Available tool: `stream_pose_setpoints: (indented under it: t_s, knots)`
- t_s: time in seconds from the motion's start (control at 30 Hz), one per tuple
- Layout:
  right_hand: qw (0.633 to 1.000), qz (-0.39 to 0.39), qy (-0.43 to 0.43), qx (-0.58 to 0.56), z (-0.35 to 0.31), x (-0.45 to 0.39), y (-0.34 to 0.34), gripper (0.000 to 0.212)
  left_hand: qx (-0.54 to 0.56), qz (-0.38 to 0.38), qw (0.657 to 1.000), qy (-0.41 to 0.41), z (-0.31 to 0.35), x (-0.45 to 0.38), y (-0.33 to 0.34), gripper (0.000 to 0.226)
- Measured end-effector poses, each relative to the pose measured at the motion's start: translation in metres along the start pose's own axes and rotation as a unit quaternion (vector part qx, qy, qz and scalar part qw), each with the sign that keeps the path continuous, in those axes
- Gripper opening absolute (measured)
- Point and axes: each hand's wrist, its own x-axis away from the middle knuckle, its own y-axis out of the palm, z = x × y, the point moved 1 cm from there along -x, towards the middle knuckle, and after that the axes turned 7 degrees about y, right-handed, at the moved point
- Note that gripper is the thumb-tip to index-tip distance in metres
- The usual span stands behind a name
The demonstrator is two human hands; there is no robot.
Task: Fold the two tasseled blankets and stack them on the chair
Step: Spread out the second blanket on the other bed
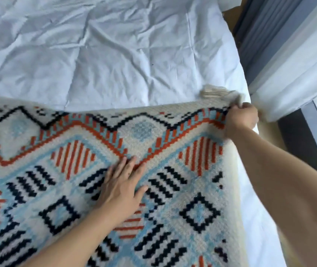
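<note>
A cream blanket (pixel 61 170) patterned with orange, light blue and black diamonds lies spread over the near half of the bed. Its far right corner carries a cream tassel (pixel 217 92). My right hand (pixel 240 118) is shut on that corner, at the bed's right edge. My left hand (pixel 123 187) lies flat on the blanket's middle, fingers spread and pointing away from me. Only one blanket shows here. No chair is in view.
The white rumpled bed cover (pixel 105 51) fills the far half of the view. A white sheer curtain (pixel 296 74) hangs at the right over a grey window frame (pixel 265 31). A narrow dark gap runs beside the bed's right edge.
</note>
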Motion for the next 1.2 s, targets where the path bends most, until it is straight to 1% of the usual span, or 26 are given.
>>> stream_pose_setpoints:
  t_s: [0.07,0.1,0.13,0.17,0.23,0.27,0.3,0.37,0.43,0.53,0.63,0.7,0.73,0.8,0.83,0.87,0.9,0.93,0.97,1.0,1.03,1.07,1.1,1.13,1.17,1.2]
  knots:
    - [0.998,-0.021,0.007,0.061,0.016,-0.006,-0.005,0.049,-0.008,-0.013,1.0,0.001,0.001,0.001,0.008,0.064]
    - [0.993,-0.032,-0.014,0.112,0.025,0.005,-0.008,0.062,-0.009,-0.016,1.0,0.003,-0.001,0.005,0.014,0.063]
    - [0.983,-0.03,-0.059,0.174,0.038,0.02,-0.012,0.073,-0.008,-0.01,1.0,0.008,-0.003,0.012,0.021,0.062]
    - [0.967,-0.022,-0.119,0.224,0.053,0.046,-0.02,0.079,-0.001,0.002,1.0,0.013,-0.006,0.022,0.03,0.064]
    - [0.926,-0.03,-0.246,0.285,0.096,0.11,-0.035,0.076,0.016,0.03,0.999,0.015,-0.01,0.049,0.047,0.066]
    - [0.904,-0.054,-0.303,0.296,0.126,0.142,-0.039,0.071,0.019,0.04,0.999,0.013,-0.012,0.067,0.057,0.064]
    - [0.884,-0.08,-0.344,0.306,0.154,0.178,-0.043,0.065,0.016,0.05,0.999,0.012,-0.015,0.086,0.067,0.063]
    - [0.852,-0.147,-0.384,0.325,0.207,0.244,-0.047,0.057,-0.002,0.055,0.998,0.016,-0.02,0.124,0.086,0.062]
    - [0.841,-0.22,-0.379,0.317,0.245,0.308,-0.054,0.053,-0.018,0.046,0.999,0.019,-0.026,0.161,0.1,0.061]
    - [0.842,-0.288,-0.332,0.312,0.277,0.391,-0.065,0.055,0.006,0.031,0.999,0.014,-0.042,0.223,0.113,0.058]
    - [0.815,-0.335,-0.345,0.324,0.298,0.459,-0.07,0.046,0.073,0.045,0.996,-0.01,-0.068,0.295,0.125,0.053]
    - [0.795,-0.354,-0.352,0.345,0.311,0.496,-0.068,0.044,0.104,0.047,0.993,-0.026,-0.088,0.342,0.131,0.05]
    - [0.791,-0.356,-0.35,0.353,0.316,0.512,-0.066,0.042,0.114,0.058,0.991,-0.031,-0.099,0.363,0.132,0.049]
    - [0.803,-0.351,-0.333,0.349,0.321,0.542,-0.058,0.031,0.145,0.101,0.983,-0.054,-0.129,0.396,0.137,0.042]
    - [0.812,-0.35,-0.323,0.336,0.322,0.558,-0.054,0.021,0.175,0.124,0.973,-0.088,-0.147,0.409,0.138,0.037]
    - [0.82,-0.353,-0.32,0.317,0.32,0.575,-0.049,0.012,0.215,0.142,0.955,-0.147,-0.166,0.42,0.139,0.03]
    - [0.824,-0.366,-0.316,0.297,0.319,0.592,-0.043,0.009,0.266,0.15,0.924,-0.232,-0.189,0.427,0.142,0.022]
    - [0.824,-0.387,-0.3,0.284,0.32,0.609,-0.035,0.015,0.333,0.156,0.872,-0.324,-0.213,0.432,0.141,0.015]
    - [0.82,-0.418,-0.272,0.282,0.325,0.625,-0.027,0.021,0.425,0.167,0.793,-0.403,-0.236,0.434,0.138,0.009]
    - [0.819,-0.447,-0.218,0.286,0.328,0.639,-0.019,0.022,0.522,0.191,0.697,-0.452,-0.259,0.434,0.133,0.008]
    - [0.828,-0.471,-0.132,0.275,0.331,0.65,-0.01,0.021,0.601,0.219,0.604,-0.476,-0.283,0.432,0.126,0.01]
    - [0.844,-0.486,0.02,0.228,0.33,0.659,-0.002,0.022,0.661,0.246,0.524,-0.478,-0.307,0.43,0.117,0.011]
    - [0.845,-0.479,0.193,0.134,0.33,0.664,0.006,0.028,0.706,0.267,0.462,-0.466,-0.33,0.427,0.106,0.015]
    - [0.825,-0.463,0.325,0.015,0.327,0.668,0.014,0.037,0.74,0.285,0.411,-0.449,-0.351,0.426,0.095,0.023]
    - [0.8,-0.438,0.399,-0.093,0.323,0.673,0.022,0.05,0.762,0.303,0.371,-0.436,-0.373,0.427,0.084,0.031]
    - [0.78,-0.42,0.431,-0.174,0.318,0.672,0.027,0.066,0.776,0.317,0.342,-0.424,-0.391,0.426,0.074,0.033]
